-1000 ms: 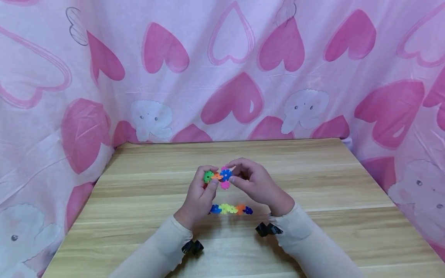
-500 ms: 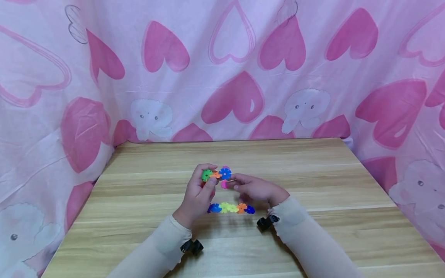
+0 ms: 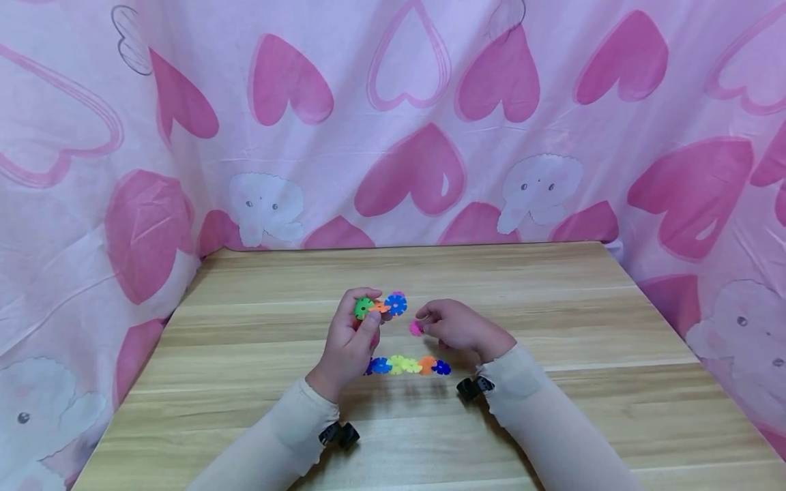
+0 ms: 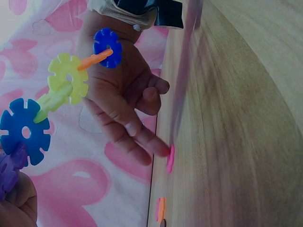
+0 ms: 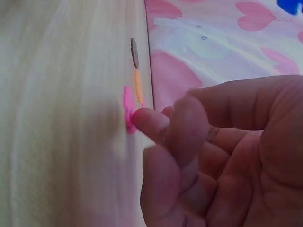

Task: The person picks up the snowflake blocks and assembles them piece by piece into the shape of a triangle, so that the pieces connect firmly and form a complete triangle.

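Observation:
My left hand [image 3: 345,344] grips linked plastic snowflake discs above the table. A green disc [image 3: 363,308], an orange one [image 3: 379,307] and a blue one [image 3: 396,305] show at its fingertips. Below them a row of blue, yellow [image 3: 398,365], orange and dark blue discs extends rightward from this hand. In the left wrist view, a purple disc [image 4: 9,170] shows beside the left fingers. My right hand [image 3: 463,331] has a fingertip at a loose pink disc [image 5: 127,113] lying on the table; its other fingers are loosely bent.
Loose orange [image 5: 138,85] and brown [image 5: 133,51] discs lie on the wooden table [image 3: 552,293] beyond the right hand. A pink curtain [image 3: 344,170] with hearts encloses the back and sides. Both wrists wear black cameras [image 3: 339,436].
My right hand has come away from the blue disc, dropped to the loose pink disc and shifted it rightward on the table. My left hand keeps its grip nearly in place.

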Demonstrator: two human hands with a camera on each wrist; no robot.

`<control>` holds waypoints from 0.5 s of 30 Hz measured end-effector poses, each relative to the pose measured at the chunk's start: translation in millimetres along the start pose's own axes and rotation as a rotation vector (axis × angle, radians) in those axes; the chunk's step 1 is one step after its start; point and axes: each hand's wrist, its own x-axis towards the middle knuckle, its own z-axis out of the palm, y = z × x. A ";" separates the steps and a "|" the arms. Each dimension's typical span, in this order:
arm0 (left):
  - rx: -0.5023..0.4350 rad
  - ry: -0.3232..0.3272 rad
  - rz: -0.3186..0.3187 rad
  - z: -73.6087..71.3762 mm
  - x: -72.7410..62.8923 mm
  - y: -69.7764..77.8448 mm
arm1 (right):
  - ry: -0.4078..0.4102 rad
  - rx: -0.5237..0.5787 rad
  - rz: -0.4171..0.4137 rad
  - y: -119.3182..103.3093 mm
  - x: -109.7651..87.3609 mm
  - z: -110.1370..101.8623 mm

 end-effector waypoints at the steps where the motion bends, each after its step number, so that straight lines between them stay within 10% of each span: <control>1: -0.002 0.001 -0.001 -0.1 0.0 -0.1 | 0.020 -0.025 0.005 -0.9 -0.7 -0.2; 15: 0.011 0.023 -0.016 -1.5 -0.1 0.4 | 0.048 -0.210 0.127 -3.3 -3.7 9.3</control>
